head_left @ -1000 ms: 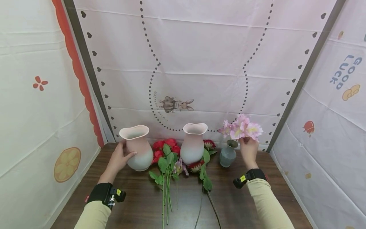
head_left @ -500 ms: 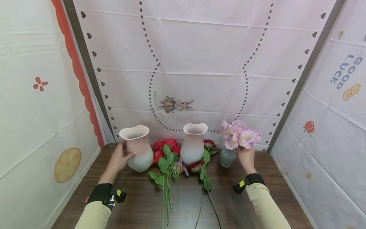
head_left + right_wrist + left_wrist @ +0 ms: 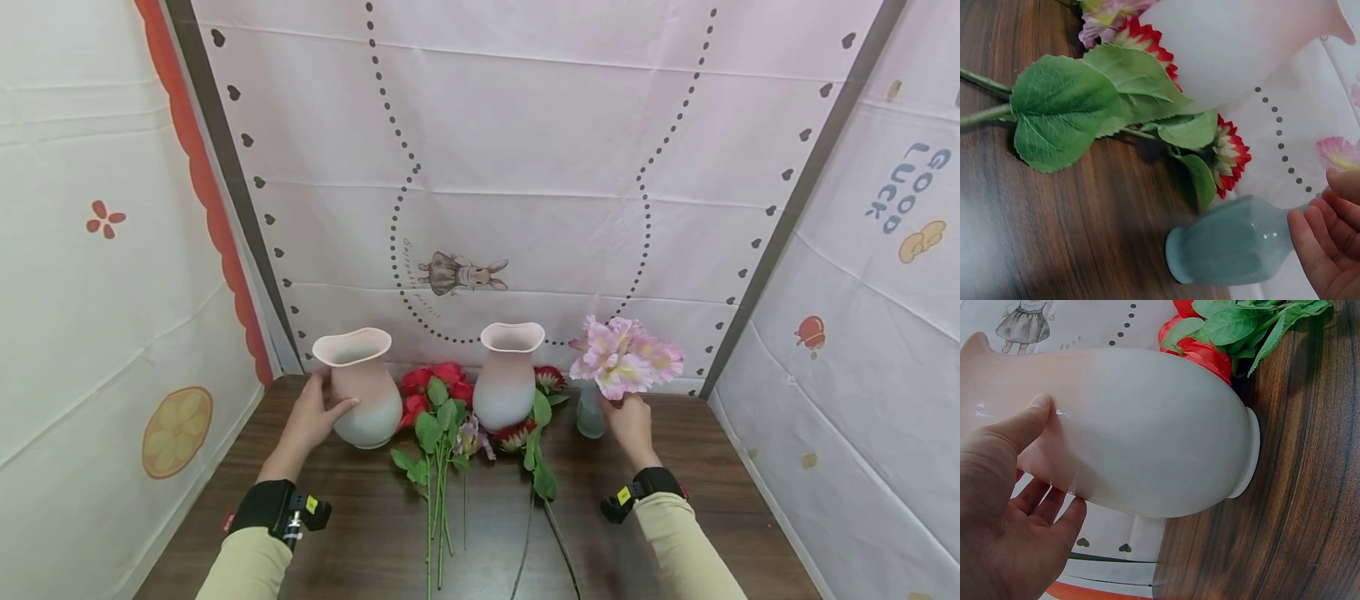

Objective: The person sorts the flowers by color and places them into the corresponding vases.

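Note:
My left hand (image 3: 311, 414) grips the neck of a tall pink-and-white vase (image 3: 369, 408) standing upright at the left, thumb across its near side. In the left wrist view, that vase (image 3: 1160, 431) fills the middle, the left hand (image 3: 1022, 506) around its narrow part. At the right, my right hand (image 3: 630, 425) pinches the pink artificial flowers (image 3: 622, 354) just under their blossoms, against the small blue-green vase (image 3: 590, 414). The right wrist view shows that small vase (image 3: 1232, 240) with the curled fingers of the right hand (image 3: 1332, 237) at its neck; the stem is hidden there.
A second pink-and-white vase (image 3: 505, 387) stands mid-table. Red roses (image 3: 442, 383) with long green stems lie left of it, beside a lilac flower (image 3: 471, 437). Red-and-white flowers (image 3: 516, 436) with broad leaves lie nearby on the wooden table (image 3: 360, 525). Printed cloth (image 3: 517, 125) walls the table in.
My right hand has moved left and down toward the small vase; the pink blossoms have turned and come lower, covering its mouth. The left hand and its vase have stayed still.

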Available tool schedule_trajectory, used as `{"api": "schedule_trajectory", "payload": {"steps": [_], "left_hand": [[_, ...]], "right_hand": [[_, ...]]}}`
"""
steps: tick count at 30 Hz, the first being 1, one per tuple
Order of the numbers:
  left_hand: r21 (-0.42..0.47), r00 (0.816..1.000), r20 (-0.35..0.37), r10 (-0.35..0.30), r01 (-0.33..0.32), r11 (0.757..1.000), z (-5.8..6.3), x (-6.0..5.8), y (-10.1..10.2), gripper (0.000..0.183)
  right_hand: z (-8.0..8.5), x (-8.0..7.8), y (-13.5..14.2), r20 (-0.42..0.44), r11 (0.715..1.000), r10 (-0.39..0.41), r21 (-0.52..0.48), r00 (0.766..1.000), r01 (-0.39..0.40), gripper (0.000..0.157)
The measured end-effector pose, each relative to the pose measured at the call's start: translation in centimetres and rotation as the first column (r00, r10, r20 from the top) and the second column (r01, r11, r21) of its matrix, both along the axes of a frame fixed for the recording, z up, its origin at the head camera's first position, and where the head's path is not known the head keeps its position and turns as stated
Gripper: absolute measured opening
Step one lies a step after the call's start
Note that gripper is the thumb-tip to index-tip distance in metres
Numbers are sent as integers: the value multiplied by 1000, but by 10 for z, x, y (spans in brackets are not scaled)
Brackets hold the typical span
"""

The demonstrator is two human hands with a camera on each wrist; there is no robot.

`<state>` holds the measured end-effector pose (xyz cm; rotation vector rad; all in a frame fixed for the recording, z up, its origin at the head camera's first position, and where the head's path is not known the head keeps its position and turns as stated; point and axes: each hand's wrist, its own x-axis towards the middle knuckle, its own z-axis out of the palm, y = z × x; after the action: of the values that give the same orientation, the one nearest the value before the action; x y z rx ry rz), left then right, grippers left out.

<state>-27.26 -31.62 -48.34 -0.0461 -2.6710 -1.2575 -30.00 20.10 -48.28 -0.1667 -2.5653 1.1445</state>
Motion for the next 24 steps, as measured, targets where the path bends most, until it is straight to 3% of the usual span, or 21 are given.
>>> {"api": "schedule_trajectory", "payload": {"steps": [12,24], "left_hand": [[-5,1000,-4,1,-1,1000,-1,0,0,87],[2,1000,5,3,-3,1000,0,-1,0,88]], "right_hand": [[-12,3,-26,-38,989,77,-125,996,-81,20],[-22,9,-64,33,971,151,-190,988,-142,19]]}}
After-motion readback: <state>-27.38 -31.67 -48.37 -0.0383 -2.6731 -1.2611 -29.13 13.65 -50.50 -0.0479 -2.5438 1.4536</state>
